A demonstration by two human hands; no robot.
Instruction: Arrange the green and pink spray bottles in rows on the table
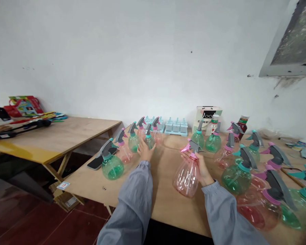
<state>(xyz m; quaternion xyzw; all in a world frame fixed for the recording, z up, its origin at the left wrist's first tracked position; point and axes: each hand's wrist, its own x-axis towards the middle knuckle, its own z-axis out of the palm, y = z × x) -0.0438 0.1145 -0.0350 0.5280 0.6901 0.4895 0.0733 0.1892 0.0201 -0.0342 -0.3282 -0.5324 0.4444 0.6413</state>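
My right hand is wrapped round the neck of a clear pink spray bottle, which has a grey and pink trigger head and leans slightly. My left hand is spread, thumb apart from the fingers, just in front of a small green spray bottle; whether it touches that bottle I cannot tell. Around my left hand stand more spray bottles: a large green bottle nearest the table's left edge, a pink bottle behind it, and another green bottle.
Several green and pink spray bottles crowd the right side, including a green bottle. At the back are pale blue ice-pop moulds and a printed paper bag. A phone lies left. A second table stands beyond a gap.
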